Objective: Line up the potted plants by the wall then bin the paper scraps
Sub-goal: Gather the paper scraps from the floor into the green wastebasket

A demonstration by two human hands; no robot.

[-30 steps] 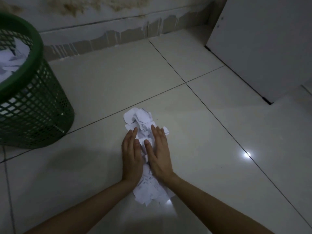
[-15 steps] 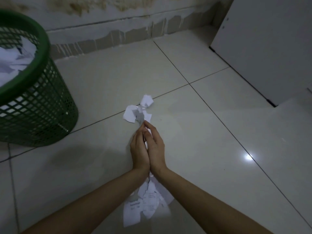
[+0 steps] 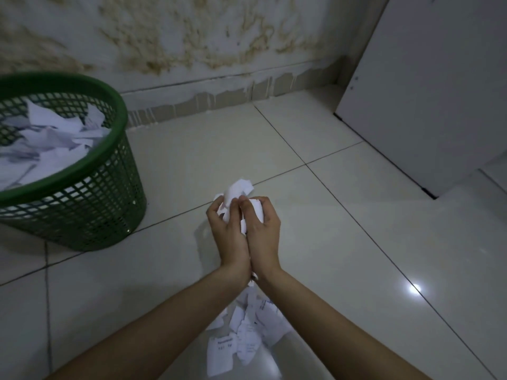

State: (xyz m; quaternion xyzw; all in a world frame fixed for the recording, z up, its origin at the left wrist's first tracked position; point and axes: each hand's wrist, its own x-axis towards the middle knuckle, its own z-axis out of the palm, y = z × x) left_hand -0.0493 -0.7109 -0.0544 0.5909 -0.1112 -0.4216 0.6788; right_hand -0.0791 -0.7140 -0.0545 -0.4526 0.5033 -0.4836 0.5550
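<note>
The paper scraps (image 3: 241,198) sit bunched between both palms, poking out past the fingertips. The left hand (image 3: 229,231) and right hand (image 3: 262,231) curl round the bundle, pressed together. The green bin (image 3: 82,193) stands to the far left, nearer the left hand, so the carry likely goes that way; loose scraps (image 3: 247,333) lie near, under the wrists.

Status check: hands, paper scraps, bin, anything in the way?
Left hand and right hand both grip a wad of paper scraps. More scraps on floor below the wrists. Green bin left, part full. Path clear.
</note>
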